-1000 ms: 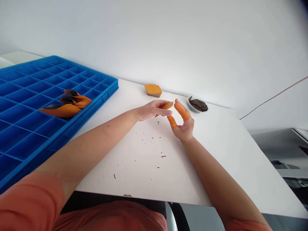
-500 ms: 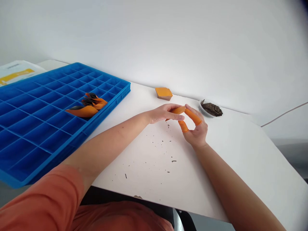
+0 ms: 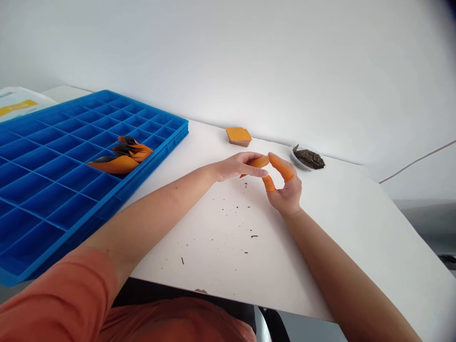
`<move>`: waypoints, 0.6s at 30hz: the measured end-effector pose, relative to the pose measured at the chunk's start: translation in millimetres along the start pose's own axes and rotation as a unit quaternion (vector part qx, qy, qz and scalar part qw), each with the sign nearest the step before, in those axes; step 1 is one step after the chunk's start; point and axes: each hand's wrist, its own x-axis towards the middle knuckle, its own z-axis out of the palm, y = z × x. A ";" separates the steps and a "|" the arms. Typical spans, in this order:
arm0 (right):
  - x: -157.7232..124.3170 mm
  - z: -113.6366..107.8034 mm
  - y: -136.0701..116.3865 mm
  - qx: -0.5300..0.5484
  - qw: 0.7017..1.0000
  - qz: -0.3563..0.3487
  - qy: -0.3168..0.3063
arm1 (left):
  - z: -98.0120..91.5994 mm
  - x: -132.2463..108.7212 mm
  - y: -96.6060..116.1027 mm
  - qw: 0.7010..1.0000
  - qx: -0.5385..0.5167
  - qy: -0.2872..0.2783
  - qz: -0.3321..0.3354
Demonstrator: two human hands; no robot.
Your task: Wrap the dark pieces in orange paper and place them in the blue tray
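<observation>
Above the middle of the white table, my left hand (image 3: 235,167) is closed around a curled orange sheet (image 3: 259,162), much of it hidden by the fingers. My right hand (image 3: 287,190) wears orange finger cots (image 3: 283,168) on its thumb and index finger. Those two fingers curve inward, their tips at the right end of the sheet and close to my left thumb. Behind the hands a stack of orange sheets (image 3: 238,136) lies near the wall. To its right stands a white bowl (image 3: 299,164) of dark brown flat strips (image 3: 309,159).
A large blue divided tray (image 3: 178,135) fills the left side; orange and black curled pieces (image 3: 123,159) lie in its right part. At far left is a white and yellow package (image 3: 21,104). Dark crumbs (image 3: 254,236) are scattered over the table (image 3: 213,266), whose front edge runs before my body.
The whole view has shifted slightly, so things appear a little further left. Both hands keep nearly the same pose at the orange sheet.
</observation>
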 end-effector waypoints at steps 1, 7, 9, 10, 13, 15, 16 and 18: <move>-0.1 0.2 0.6 0.002 1.000 -0.005 -0.004 | 0.3 -0.2 0.3 1.000 -0.001 0.002 -0.002; 0.7 2.3 4.1 0.008 0.999 -0.051 -0.006 | 4.6 1.2 2.2 1.000 -0.008 0.002 0.023; 0.9 2.2 3.9 0.006 0.998 -0.059 -0.002 | 6.6 2.1 2.6 0.999 -0.009 -0.003 0.035; 0.9 2.0 3.6 0.006 0.998 -0.058 0.001 | 7.4 2.4 2.6 0.999 -0.009 -0.006 0.040; 0.2 0.9 1.6 0.009 0.999 -0.046 0.019 | 8.5 2.7 1.8 0.999 -0.013 -0.008 0.049; -0.6 0.3 0.0 0.010 0.999 -0.035 0.031 | 8.3 2.8 1.1 0.999 -0.014 0.001 0.052; -0.8 0.1 -0.9 0.009 0.999 -0.033 0.034 | 8.0 2.9 0.7 0.999 -0.015 0.005 0.052; -0.9 -0.1 -2.2 0.008 0.999 -0.033 0.035 | 7.2 3.1 -0.1 0.999 -0.015 0.012 0.047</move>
